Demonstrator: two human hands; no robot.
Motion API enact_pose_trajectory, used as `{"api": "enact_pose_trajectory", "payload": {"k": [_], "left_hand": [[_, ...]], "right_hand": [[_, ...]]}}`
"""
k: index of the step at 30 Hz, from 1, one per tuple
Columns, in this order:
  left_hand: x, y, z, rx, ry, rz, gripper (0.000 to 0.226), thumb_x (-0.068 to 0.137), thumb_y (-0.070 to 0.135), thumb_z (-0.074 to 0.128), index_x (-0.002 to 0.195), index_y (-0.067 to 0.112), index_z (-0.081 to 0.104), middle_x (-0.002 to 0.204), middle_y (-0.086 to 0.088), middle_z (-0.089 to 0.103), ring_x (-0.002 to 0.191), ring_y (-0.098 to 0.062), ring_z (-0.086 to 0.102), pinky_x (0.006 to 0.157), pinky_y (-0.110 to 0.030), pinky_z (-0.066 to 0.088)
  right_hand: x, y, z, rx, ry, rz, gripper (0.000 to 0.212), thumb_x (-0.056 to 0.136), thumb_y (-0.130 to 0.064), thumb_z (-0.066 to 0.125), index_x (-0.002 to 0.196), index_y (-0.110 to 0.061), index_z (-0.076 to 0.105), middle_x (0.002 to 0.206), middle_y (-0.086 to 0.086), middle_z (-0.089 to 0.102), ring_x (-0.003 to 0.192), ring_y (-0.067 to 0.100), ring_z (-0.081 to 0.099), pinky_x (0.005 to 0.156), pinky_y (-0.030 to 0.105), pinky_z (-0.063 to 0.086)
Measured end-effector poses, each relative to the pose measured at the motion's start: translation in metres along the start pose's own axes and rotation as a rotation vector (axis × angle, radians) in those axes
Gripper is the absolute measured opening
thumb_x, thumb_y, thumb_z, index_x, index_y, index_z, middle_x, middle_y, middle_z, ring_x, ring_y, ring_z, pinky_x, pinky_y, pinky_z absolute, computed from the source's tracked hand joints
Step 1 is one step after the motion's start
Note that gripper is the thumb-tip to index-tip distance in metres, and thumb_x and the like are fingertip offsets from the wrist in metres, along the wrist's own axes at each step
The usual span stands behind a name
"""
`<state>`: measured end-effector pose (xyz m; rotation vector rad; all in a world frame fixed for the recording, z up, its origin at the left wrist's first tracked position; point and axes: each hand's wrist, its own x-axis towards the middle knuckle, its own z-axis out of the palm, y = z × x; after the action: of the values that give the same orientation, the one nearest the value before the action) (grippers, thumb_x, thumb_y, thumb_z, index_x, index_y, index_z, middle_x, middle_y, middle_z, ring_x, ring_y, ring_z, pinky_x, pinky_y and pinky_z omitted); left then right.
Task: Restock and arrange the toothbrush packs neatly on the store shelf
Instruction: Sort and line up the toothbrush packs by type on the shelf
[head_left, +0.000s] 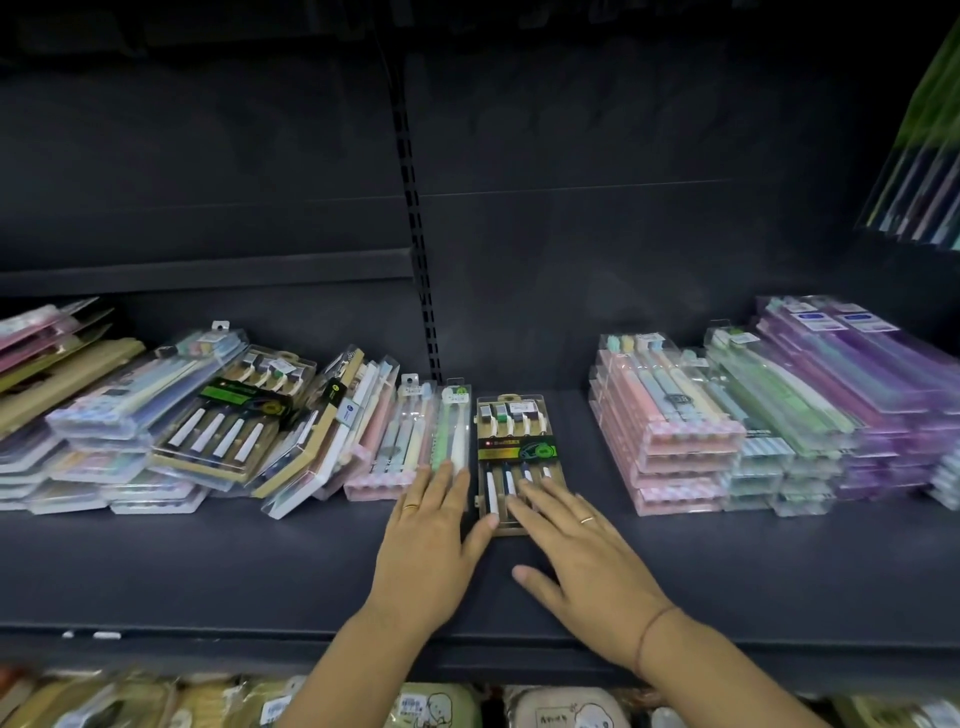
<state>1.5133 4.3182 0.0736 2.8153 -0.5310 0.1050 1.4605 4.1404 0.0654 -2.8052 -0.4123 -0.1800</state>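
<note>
A tan toothbrush pack with a black and green label (514, 441) lies flat on the dark shelf (260, 561), lengthwise, in the middle. My right hand (582, 561) lies flat with straight fingers resting on the pack's near end. My left hand (428, 540) is flat too, fingertips on the near end of a pastel pack (410, 441) just to the left, thumb against the tan pack's left edge. Neither hand grips anything.
Loose, tilted packs (218, 415) are heaped on the left of the shelf. Neat stacks of pink, green and purple packs (753, 415) stand on the right. A slotted upright (415, 218) runs up the back wall. More goods (441, 706) sit on the shelf below.
</note>
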Motion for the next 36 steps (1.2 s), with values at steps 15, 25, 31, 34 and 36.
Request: {"api": "enact_pose_trajectory", "payload": {"k": [15,25,31,34,36], "left_hand": [[-0.004,-0.003,-0.005,-0.163,0.039,0.034,0.060,0.100,0.051,0.040,0.153,0.026,0.029,0.160,0.009,0.022,0.148,-0.010,0.008,0.117,-0.022,0.013],[-0.007,-0.011,-0.023,-0.166,0.343,0.085,0.040,0.092,0.031,0.065,0.129,0.017,0.062,0.141,-0.003,0.052,0.133,-0.019,0.043,0.108,-0.036,0.036],[0.001,-0.058,-0.042,-0.043,0.651,-0.213,0.053,0.080,0.024,0.077,0.128,0.013,0.059,0.135,-0.015,0.051,0.125,-0.037,0.043,0.096,-0.057,0.038],[0.005,-0.072,-0.034,-0.020,0.522,-0.216,0.052,0.084,0.027,0.075,0.132,0.014,0.059,0.141,-0.017,0.050,0.129,-0.041,0.044,0.099,-0.061,0.037],[0.008,-0.075,-0.032,-0.005,0.511,-0.197,0.041,0.086,0.023,0.073,0.124,0.013,0.065,0.142,-0.018,0.050,0.131,-0.042,0.044,0.102,-0.061,0.036]], "right_hand": [[-0.007,0.003,-0.005,-0.130,0.079,0.282,0.074,0.084,-0.050,0.069,0.143,-0.013,0.046,0.150,0.000,0.043,0.142,0.022,0.035,0.113,0.032,0.023],[0.019,-0.016,-0.008,-0.073,0.194,0.248,0.080,0.090,-0.060,0.021,0.154,-0.013,0.021,0.162,0.003,0.017,0.150,0.018,0.006,0.117,0.029,-0.015],[0.055,-0.063,0.012,0.246,0.070,0.146,0.066,0.098,-0.042,0.050,0.154,-0.034,0.016,0.163,-0.002,0.001,0.149,0.020,0.010,0.120,0.032,0.015],[0.070,-0.071,0.021,0.190,0.033,0.187,0.059,0.099,-0.038,0.050,0.152,-0.034,0.024,0.163,0.004,-0.002,0.146,0.027,0.018,0.119,0.034,0.020],[0.073,-0.072,0.022,0.201,0.073,0.221,0.055,0.100,-0.031,0.051,0.150,-0.031,0.031,0.163,0.006,0.001,0.142,0.027,0.028,0.116,0.032,0.026]]}}
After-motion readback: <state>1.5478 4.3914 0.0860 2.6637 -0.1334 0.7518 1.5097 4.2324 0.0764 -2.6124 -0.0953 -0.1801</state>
